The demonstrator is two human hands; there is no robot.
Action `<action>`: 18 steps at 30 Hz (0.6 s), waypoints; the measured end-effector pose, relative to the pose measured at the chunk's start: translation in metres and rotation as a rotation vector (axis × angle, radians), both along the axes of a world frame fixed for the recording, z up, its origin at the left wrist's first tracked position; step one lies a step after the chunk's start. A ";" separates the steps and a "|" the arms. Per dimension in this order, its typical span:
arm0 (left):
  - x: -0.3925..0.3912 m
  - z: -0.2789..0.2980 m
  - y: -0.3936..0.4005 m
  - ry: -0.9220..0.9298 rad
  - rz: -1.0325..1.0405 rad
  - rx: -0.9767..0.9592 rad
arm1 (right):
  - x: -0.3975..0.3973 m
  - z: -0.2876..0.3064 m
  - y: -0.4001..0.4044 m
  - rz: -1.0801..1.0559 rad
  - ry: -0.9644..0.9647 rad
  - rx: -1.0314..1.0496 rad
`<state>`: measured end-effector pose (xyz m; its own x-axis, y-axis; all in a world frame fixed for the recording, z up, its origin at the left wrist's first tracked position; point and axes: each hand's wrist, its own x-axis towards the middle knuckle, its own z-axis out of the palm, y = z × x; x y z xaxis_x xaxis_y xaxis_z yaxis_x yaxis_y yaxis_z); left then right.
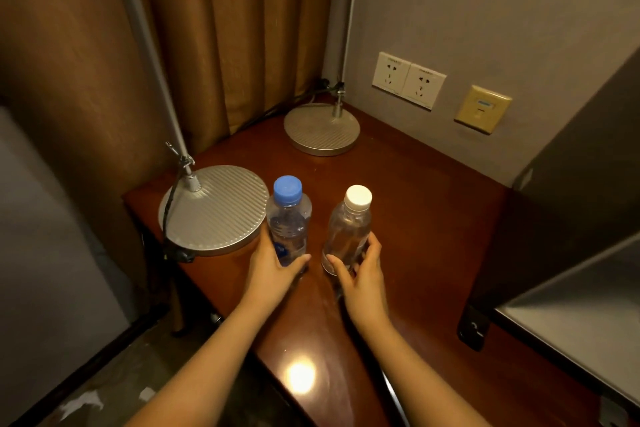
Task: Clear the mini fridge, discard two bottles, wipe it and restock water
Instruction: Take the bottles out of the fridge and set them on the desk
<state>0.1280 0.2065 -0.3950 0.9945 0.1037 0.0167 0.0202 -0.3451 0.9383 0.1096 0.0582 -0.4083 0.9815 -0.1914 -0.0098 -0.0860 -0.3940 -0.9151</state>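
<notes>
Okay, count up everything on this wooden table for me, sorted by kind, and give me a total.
Water bottles: 2, a blue-capped bottle held by the left hand and a white-capped bottle held by the right hand
Round metal lamp bases: 2, near and far
Total: 4

This looks like a hotel room: beyond the fingers [372, 246] a polished wooden desk [415, 218] holds two lamp bases [221, 211], with heavy brown curtains [207, 28] behind and wall sockets [408, 80] to their right.
</notes>
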 end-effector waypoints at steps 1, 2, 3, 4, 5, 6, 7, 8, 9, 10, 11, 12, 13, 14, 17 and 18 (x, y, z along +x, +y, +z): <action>-0.001 0.000 0.000 0.007 0.001 0.000 | 0.000 0.001 -0.001 0.008 0.001 -0.001; -0.003 0.000 -0.001 0.011 0.003 -0.004 | -0.001 0.003 -0.002 0.015 0.001 0.000; -0.006 0.000 -0.002 0.012 0.008 -0.009 | -0.003 0.005 -0.003 0.021 0.005 0.007; -0.011 -0.002 -0.002 0.014 0.019 -0.015 | -0.005 0.008 -0.005 0.027 0.016 0.021; -0.019 -0.003 -0.004 0.027 0.039 -0.023 | -0.010 0.011 -0.008 0.028 0.034 0.036; -0.029 -0.005 -0.006 0.052 0.067 -0.031 | -0.016 0.014 -0.012 0.027 0.052 0.046; -0.042 -0.006 -0.009 0.085 0.094 -0.028 | -0.024 0.018 -0.016 0.023 0.065 0.053; -0.055 -0.006 -0.012 0.123 0.118 -0.018 | -0.033 0.022 -0.021 0.015 0.073 0.061; -0.069 -0.005 -0.016 0.153 0.135 -0.004 | -0.044 0.027 -0.028 0.003 0.077 0.069; -0.082 -0.003 -0.022 0.172 0.144 0.006 | -0.054 0.033 -0.035 -0.016 0.080 0.076; -0.094 0.001 -0.028 0.188 0.144 0.004 | -0.065 0.038 -0.043 -0.044 0.081 0.082; -0.104 0.006 -0.034 0.200 0.138 -0.003 | -0.076 0.044 -0.051 -0.076 0.082 0.089; -0.111 0.010 -0.042 0.204 0.122 -0.008 | -0.088 0.049 -0.059 -0.107 0.083 0.096; -0.118 0.015 -0.050 0.206 0.091 -0.007 | -0.100 0.055 -0.068 -0.137 0.085 0.103; -0.129 0.035 -0.085 0.179 -0.059 0.009 | -0.135 0.069 -0.098 -0.240 0.082 0.111; -0.132 0.043 -0.101 0.166 -0.121 0.017 | -0.146 0.073 -0.110 -0.280 0.079 0.108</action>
<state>-0.0037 0.1060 -0.3525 0.9890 -0.0161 -0.1473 0.1310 -0.3698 0.9198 -0.0366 -0.0515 -0.3354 0.8860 -0.4484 -0.1186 -0.2497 -0.2457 -0.9366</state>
